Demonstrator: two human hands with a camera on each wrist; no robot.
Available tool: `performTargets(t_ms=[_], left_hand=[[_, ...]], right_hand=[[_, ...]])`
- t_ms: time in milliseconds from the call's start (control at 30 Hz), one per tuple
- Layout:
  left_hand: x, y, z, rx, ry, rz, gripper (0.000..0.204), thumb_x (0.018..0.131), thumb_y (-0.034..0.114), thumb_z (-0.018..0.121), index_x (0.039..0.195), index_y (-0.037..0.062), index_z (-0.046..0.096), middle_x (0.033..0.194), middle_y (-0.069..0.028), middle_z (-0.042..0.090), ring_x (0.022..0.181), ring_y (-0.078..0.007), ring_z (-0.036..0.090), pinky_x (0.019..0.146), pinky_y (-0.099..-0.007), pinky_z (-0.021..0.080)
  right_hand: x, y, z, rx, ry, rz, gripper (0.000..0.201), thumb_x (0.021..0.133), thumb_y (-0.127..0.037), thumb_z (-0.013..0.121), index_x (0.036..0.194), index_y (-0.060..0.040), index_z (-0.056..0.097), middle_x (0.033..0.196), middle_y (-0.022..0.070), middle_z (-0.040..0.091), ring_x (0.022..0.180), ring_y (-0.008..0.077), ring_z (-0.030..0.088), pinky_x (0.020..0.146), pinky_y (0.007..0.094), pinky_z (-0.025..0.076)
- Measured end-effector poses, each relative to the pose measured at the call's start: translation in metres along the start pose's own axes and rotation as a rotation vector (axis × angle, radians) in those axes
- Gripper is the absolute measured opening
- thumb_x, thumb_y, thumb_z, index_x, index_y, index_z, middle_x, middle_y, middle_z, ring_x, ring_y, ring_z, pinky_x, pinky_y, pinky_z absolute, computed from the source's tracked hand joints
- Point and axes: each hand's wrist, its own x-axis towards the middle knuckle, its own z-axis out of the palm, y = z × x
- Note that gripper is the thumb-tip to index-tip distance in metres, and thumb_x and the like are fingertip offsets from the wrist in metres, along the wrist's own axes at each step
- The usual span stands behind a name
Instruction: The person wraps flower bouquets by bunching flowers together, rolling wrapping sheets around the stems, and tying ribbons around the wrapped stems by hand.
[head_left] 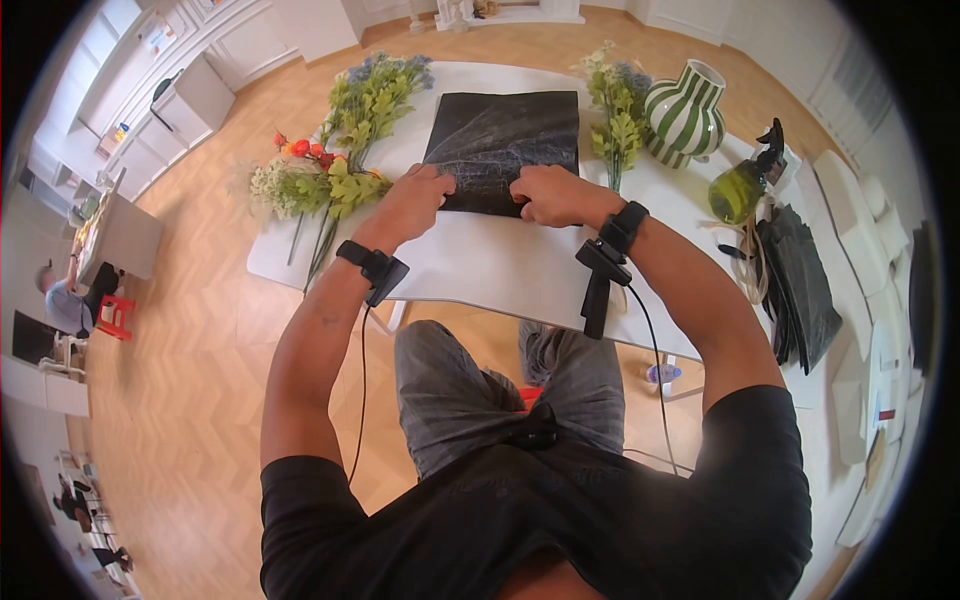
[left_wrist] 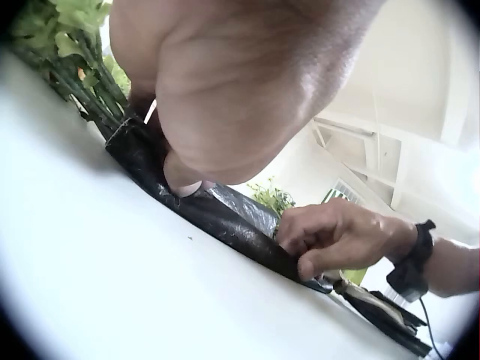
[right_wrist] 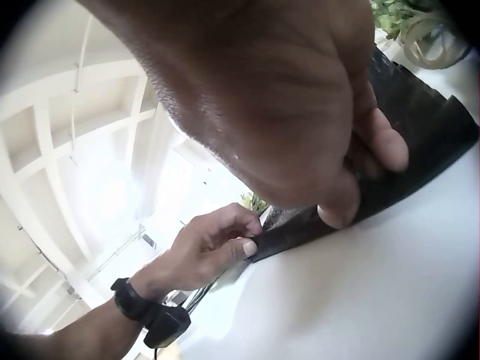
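A black, creased sheet that looks like wrapping paper lies on the white table in front of the person. At its near left corner the left hand pinches the edge, fingers curled over it. The right hand grips the same edge near the right corner. Seen from the left wrist, the near edge of the sheet is folded up into a band low over the tabletop. In the right wrist view the left thumb lies along that edge, while the right fingertips press on the dark sheet.
Flower stems with red blooms and leafy blue ones lie at left. Another leafy bunch lies right of the sheet, beside a green-striped vase. Farther right are a green spray bottle, beige ribbon and folded black sheets.
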Motion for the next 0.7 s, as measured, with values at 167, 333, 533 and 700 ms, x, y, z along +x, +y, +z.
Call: performTargets(t_ms=[167,333,533,700], left_hand=[[-0.001,0.020,0.003,0.122,0.062,0.187,0.016,0.083,0.006,0.065,0.100,0.0059,0.066,0.103,-0.0140,0.060,0.103,-0.0325,0.057,0.090,-0.0406,0.048],[-0.001,0.020,0.009,0.031,0.086,0.093,0.017,0.084,0.012,0.068,0.100,0.0071,0.067,0.099,-0.0101,0.063,0.099,-0.0319,0.060,0.087,-0.0419,0.049],[0.007,0.008,0.020,-0.026,0.090,0.005,0.017,0.085,0.011,0.066,0.100,0.0063,0.067,0.099,-0.0121,0.067,0.098,-0.0317,0.062,0.085,-0.0430,0.050],[0.017,-0.006,0.017,-0.234,0.061,0.007,0.016,0.085,0.007,0.062,0.101,0.0042,0.066,0.097,-0.0145,0.068,0.092,-0.0343,0.063,0.081,-0.0420,0.050]], right_hand=[[0.004,0.004,-0.007,0.103,-0.084,0.038,0.017,0.073,-0.014,0.069,0.082,-0.0012,0.063,0.083,0.0185,0.065,0.084,0.0382,0.064,0.070,0.0456,0.049],[0.002,0.009,-0.007,0.146,-0.062,0.019,0.020,0.074,-0.016,0.070,0.085,-0.0012,0.061,0.085,0.0183,0.066,0.083,0.0381,0.063,0.070,0.0454,0.048],[-0.014,0.006,-0.007,0.108,0.016,-0.049,0.031,0.074,-0.021,0.070,0.097,-0.0024,0.058,0.089,0.0192,0.066,0.084,0.0398,0.063,0.072,0.0460,0.048],[-0.007,0.014,-0.005,-0.028,0.026,-0.026,0.025,0.074,-0.021,0.068,0.087,-0.0002,0.062,0.084,0.0194,0.066,0.082,0.0395,0.063,0.071,0.0460,0.048]])
